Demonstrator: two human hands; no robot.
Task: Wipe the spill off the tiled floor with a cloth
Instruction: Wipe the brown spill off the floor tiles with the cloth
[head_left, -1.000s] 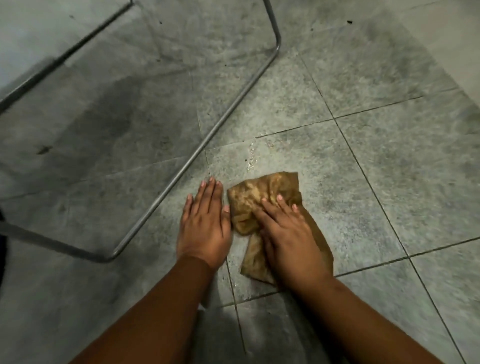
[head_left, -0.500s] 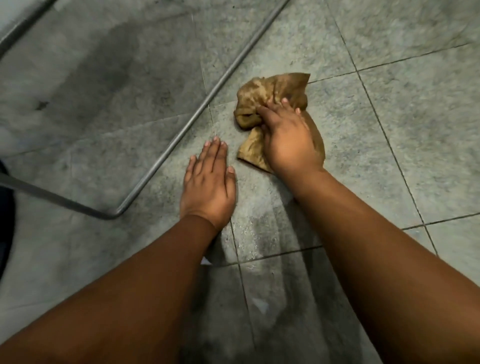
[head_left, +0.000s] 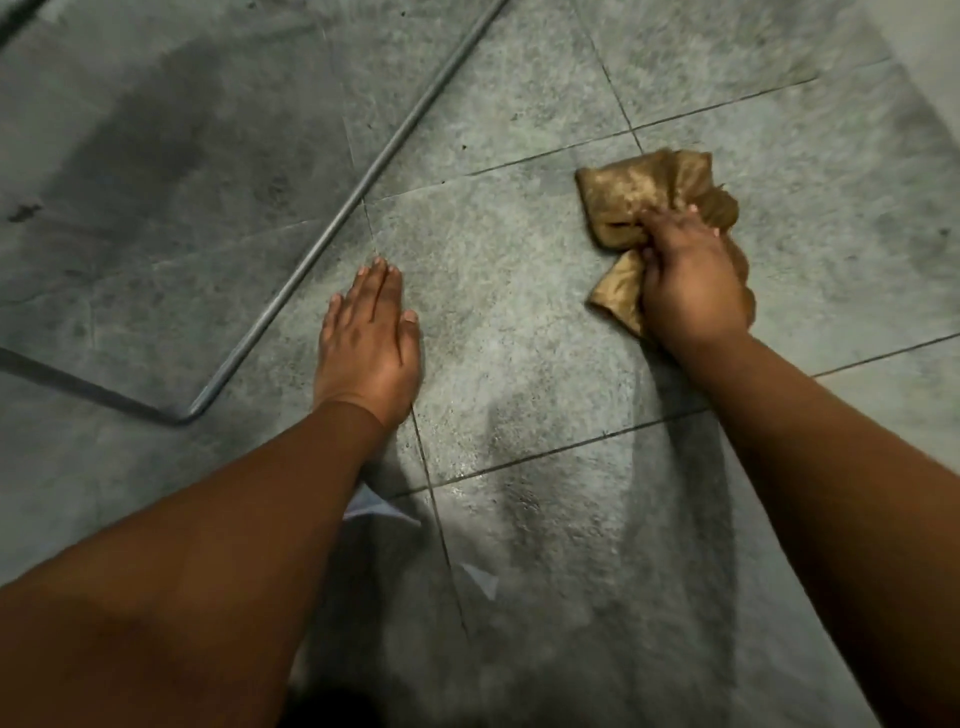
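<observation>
Two hands were on the tiled floor (head_left: 509, 322). The left hand (head_left: 366, 343) lay flat, fingers straight and together, just beside a bent metal rod (head_left: 332, 228). Well to its right, the right hand (head_left: 691, 280) gripped the crumpled brown cloth (head_left: 644, 187), fingers curled into it, most of the cloth bunched beyond the fingertips.

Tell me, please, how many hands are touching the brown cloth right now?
1. The right hand grips the bunched brown cloth on the tiled floor. The left hand rests flat on the floor well apart from it, beside the metal frame.
</observation>
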